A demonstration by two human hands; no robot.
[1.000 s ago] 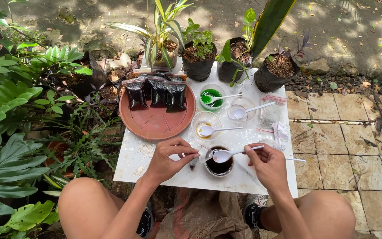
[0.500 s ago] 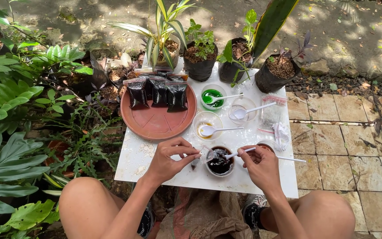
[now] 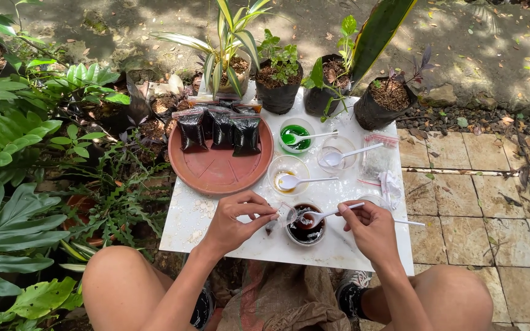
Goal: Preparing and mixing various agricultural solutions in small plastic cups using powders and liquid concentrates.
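White spoon [image 3: 326, 214], pinched in the right hand [image 3: 372, 230], has lifted out of the dark cup [image 3: 305, 229] and now tips toward the small clear bag [image 3: 284, 216] the left hand [image 3: 235, 222] grips open on the table [image 3: 203, 214].

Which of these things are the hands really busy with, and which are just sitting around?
In use:
left hand holding a small clear bag
right hand holding a white spoon
cup of dark liquid

Lying about:
green cup
terracotta saucer with dark filled bags
potted plants
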